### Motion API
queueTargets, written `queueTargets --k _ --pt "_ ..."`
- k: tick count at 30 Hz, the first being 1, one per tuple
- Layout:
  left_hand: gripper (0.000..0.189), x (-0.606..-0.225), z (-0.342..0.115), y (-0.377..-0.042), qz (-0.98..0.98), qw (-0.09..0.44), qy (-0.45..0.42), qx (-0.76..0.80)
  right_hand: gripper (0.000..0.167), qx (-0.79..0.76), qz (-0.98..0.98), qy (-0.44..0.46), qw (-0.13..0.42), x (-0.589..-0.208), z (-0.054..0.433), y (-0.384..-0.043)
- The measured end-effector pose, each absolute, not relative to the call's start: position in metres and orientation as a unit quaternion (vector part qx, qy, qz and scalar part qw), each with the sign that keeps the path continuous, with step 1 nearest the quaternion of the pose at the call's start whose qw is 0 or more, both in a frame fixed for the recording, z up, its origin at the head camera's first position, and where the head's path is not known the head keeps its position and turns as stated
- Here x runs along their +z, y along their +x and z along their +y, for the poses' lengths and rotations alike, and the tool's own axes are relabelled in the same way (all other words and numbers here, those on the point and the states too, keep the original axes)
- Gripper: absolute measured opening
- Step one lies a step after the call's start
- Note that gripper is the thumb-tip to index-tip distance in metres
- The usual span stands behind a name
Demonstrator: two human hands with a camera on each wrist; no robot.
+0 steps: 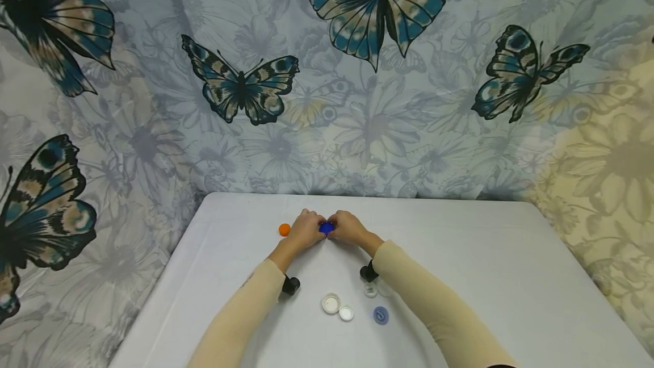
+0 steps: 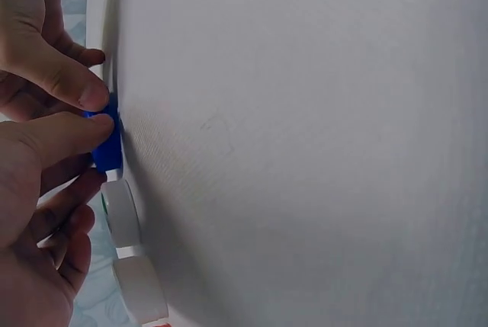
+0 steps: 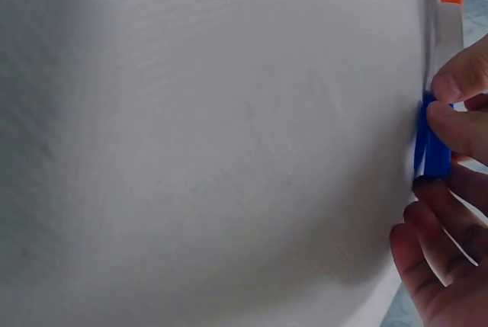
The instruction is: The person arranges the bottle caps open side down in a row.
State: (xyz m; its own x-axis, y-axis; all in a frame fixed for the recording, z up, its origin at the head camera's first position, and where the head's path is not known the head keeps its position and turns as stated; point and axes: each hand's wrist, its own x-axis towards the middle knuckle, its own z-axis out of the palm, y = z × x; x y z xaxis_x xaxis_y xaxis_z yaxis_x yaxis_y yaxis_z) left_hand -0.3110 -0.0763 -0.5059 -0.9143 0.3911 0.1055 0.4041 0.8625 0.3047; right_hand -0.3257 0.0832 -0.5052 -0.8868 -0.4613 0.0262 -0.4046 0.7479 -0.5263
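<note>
A round blue bottle cap (image 1: 327,227) lies between both hands near the far edge of the table. My left hand (image 1: 306,228) pinches its left side, thumb on the near face. From the other side my right hand (image 1: 348,227) grips it with thumb and fingers. In the left wrist view both thumbs meet on the blue cap's near side, partly covering it. Just left of my left hand sits an orange cap (image 1: 284,230). Two white caps, one (image 2: 122,213) nearer the blue cap and another (image 2: 141,289) beyond, show beside my left hand; the head view hides them.
Closer to me on the white table (image 1: 485,277) lie a larger white cap (image 1: 331,303), a smaller white cap (image 1: 346,313), a pale blue cap (image 1: 380,315) and a whitish cap (image 1: 370,289) by the right sleeve. Butterfly-printed fabric (image 1: 357,146) hangs behind the table.
</note>
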Motion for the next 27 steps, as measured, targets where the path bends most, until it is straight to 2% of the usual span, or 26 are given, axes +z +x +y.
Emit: queueTargets --k 6,10,16,23,27 --pt "0.035 -0.506 -0.077 -0.307 -0.961 0.044 -0.214 -0.168 0.038 -0.24 0.943 -0.225 0.056 -0.503 0.081 -0.325" --pt "0.035 -0.505 -0.083 -0.295 -0.95 0.04 -0.182 -0.251 0.038 -0.231 0.944 -0.23 0.051 -0.493 0.087 -0.317" --pt "0.035 -0.5 -0.098 -0.266 -0.912 0.0 -0.126 -0.392 0.03 -0.266 0.927 -0.261 0.029 -0.47 0.099 -0.295" --pt "0.046 -0.493 -0.108 -0.232 -0.888 -0.041 -0.138 -0.437 0.029 -0.304 0.914 -0.267 0.02 -0.461 0.114 -0.254" --pt "0.044 -0.492 -0.109 -0.214 -0.883 -0.076 -0.145 -0.44 0.027 -0.317 0.907 -0.275 0.023 -0.467 0.12 -0.228"
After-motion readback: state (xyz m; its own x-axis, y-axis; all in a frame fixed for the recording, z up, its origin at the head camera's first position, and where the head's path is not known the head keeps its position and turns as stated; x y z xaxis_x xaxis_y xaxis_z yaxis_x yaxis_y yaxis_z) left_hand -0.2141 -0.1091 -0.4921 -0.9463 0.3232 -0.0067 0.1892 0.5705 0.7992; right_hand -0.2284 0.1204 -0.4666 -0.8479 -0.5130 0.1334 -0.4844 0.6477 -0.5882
